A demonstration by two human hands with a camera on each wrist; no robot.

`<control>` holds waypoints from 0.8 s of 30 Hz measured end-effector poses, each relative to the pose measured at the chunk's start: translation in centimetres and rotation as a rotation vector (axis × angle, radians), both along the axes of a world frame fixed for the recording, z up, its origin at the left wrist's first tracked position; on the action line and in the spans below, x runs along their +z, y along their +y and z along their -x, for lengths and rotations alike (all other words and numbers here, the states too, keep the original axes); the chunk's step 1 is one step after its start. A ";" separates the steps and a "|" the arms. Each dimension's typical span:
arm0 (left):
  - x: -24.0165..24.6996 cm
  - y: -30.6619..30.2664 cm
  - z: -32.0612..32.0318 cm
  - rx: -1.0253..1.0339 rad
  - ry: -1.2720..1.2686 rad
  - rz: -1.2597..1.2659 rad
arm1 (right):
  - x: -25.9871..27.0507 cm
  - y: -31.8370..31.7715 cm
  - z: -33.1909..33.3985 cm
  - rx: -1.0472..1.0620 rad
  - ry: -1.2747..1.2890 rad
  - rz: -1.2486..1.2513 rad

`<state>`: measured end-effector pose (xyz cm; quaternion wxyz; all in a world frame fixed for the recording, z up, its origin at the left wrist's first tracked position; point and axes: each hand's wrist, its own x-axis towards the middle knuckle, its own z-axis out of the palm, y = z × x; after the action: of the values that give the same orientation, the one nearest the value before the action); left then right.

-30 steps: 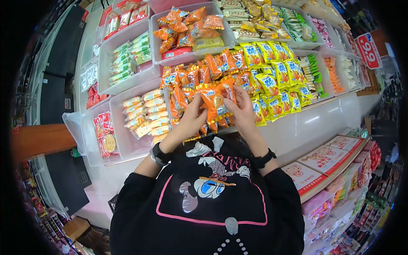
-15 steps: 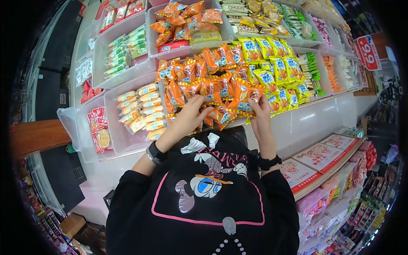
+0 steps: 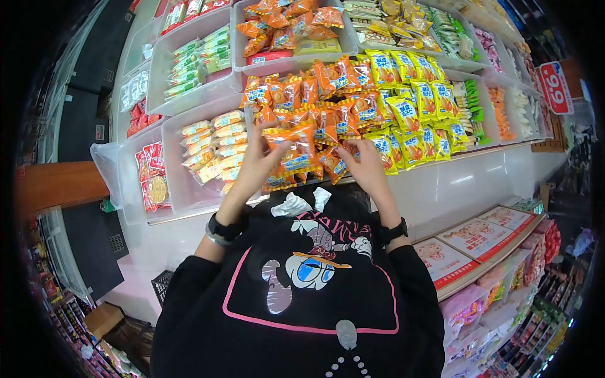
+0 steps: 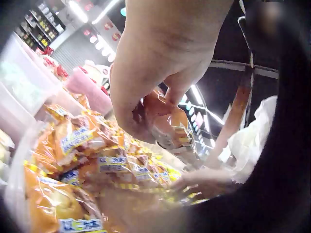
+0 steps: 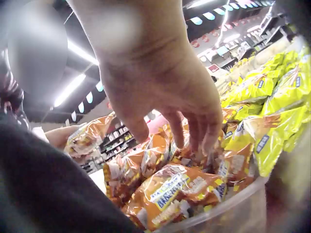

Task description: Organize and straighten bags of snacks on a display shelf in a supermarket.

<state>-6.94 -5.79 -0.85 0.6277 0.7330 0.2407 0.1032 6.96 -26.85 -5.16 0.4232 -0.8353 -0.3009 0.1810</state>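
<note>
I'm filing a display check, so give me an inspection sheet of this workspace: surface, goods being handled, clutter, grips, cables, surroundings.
Surface: translucent bins stand side by side.
Goods: orange packets lie loosely heaped beside yellow packets.
Clutter: crumpled white pieces at the front of the black top; what they are is unclear.
Left grip: holds one orange packet, the held packet, above the heap.
Right grip: fingertips at the orange packets, none clearly held.
Cables: nothing seen.
Surroundings: red price sign at the right; red-bordered posters on a lower display; dark units at the left.
</note>
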 end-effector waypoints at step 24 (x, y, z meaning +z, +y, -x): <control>-6.0 -3.6 0.8 -0.025 0.061 -1.047 | -3.7 -1.6 1.4 0.001 0.131 0.159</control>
<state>-7.71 -9.42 -6.82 0.1711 0.9542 0.1661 0.1808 5.51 -28.41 -8.86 0.3744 -0.8523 -0.2578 0.2588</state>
